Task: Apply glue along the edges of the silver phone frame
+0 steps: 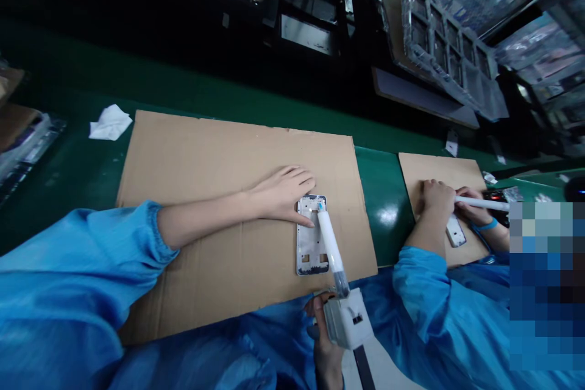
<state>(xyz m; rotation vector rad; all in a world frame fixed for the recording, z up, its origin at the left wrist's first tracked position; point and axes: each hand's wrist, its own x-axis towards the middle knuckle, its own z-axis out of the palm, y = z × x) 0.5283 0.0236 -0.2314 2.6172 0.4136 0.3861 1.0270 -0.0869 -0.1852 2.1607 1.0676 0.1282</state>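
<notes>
A white phone frame [311,237] lies flat on a brown cardboard sheet [205,195]. My left hand [284,192] rests palm down beside its top left corner, fingers spread, thumb touching the frame's edge. My right hand [325,335] grips a white dispenser gun [350,317] low in the view. Its long white syringe barrel [329,250] slants up over the frame, with the tip at the frame's upper part.
To the right, a co-worker in a blue smock [439,298] holds a similar white syringe [482,203] over another phone frame [456,231] on a second cardboard sheet [445,167]. A white cloth [109,122] lies on the green belt [381,195] at far left. Trays stand behind.
</notes>
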